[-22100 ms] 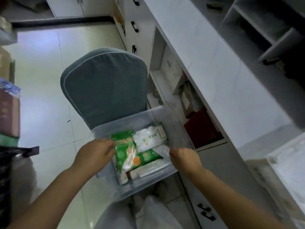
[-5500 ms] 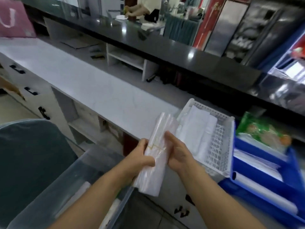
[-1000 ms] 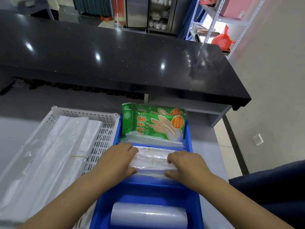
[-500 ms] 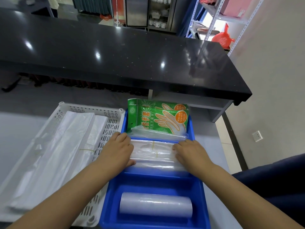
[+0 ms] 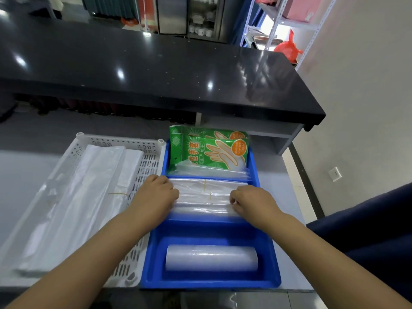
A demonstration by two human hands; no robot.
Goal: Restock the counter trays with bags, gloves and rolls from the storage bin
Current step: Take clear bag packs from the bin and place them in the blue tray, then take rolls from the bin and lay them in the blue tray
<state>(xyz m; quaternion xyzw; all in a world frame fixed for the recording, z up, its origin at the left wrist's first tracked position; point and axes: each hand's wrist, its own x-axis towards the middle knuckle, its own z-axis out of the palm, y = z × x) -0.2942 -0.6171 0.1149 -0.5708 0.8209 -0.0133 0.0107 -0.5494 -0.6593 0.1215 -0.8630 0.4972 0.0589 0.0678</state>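
Observation:
A blue tray (image 5: 265,259) with three compartments sits on the grey counter. Bundles of clear plastic bags (image 5: 205,195), tied with yellow rubber bands, lie in its middle compartment. My left hand (image 5: 153,195) rests on their left end with the fingers curled over it. My right hand (image 5: 252,200) pinches their right end with bent fingers. Green packs of gloves (image 5: 207,150) lean in the far compartment. A clear roll (image 5: 211,257) lies in the near compartment. To the left, a white perforated tray (image 5: 147,168) holds long bundles of white bags (image 5: 89,197).
A raised black countertop (image 5: 156,70) runs across behind the trays. A dark blue chair back (image 5: 367,230) stands close on the right. Metal shelving (image 5: 281,21) and a red bag stand at the far right. The storage bin is out of view.
Both hands have stayed on the clear bags in the middle compartment. My right hand's fingers have curled in at the bags' right end. The view has shifted slightly.

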